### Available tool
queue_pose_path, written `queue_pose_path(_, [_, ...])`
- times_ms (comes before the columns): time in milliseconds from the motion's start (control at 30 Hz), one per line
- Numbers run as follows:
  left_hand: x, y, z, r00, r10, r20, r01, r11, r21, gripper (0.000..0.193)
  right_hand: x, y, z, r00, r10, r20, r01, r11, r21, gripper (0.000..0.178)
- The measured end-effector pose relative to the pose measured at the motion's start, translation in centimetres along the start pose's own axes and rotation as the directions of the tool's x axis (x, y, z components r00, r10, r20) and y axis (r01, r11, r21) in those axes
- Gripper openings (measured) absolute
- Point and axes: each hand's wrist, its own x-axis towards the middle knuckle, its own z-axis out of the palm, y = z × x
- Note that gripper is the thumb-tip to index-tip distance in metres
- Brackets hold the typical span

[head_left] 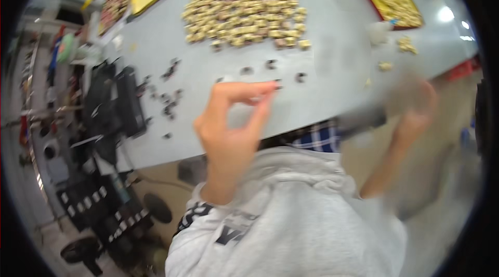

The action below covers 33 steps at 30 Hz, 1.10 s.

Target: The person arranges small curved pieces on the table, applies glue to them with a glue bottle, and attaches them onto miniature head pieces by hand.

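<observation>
Rightward point the left fingers [243,89], pinching a dark piece [278,84].

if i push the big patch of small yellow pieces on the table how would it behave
The patch of yellow pieces would probably break up rather than slide as one slab: gaps show along its ragged edge. The pieces look blocky, so they seem likelier to slide than roll. Each is probably light, being small beside the left hand.
</observation>
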Motion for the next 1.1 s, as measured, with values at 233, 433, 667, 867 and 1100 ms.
queue_pose_path(233, [-0.9,-1.4,0.5,0.975,-0.079,0.207,0.006,0.942,0.335,0.029,0.7,-0.2,0.6,0.995,0.013,0.101,0.018,0.956,-0.294,0.011])
queue_pose_path(433, [-1.0,-2.1,1.2,0.968,-0.084,0.236,-0.010,0.929,0.370,0.035,1.7,-0.1,0.3,0.984,-0.083,0.161,0.134,0.929,-0.344,0.009])
queue_pose_path(667, [-0.9,-2.5,1.6,0.964,-0.120,0.236,0.042,0.949,0.311,0.033,6.9,1.8,0.3,0.931,-0.263,0.252,0.362,0.737,-0.571,0.017])
queue_pose_path(867, [-1.3,-3.3,1.7,0.966,-0.069,0.250,-0.008,0.955,0.295,0.033,7.4,2.0,1.2,0.973,-0.082,0.216,0.190,0.816,-0.546,0.021])
queue_pose_path(1100, [-1.6,-3.2,1.0,0.973,-0.027,0.229,-0.014,0.984,0.177,0.032,4.4,-1.0,0.3,0.987,0.017,0.159,-0.024,0.999,0.045,0.016])
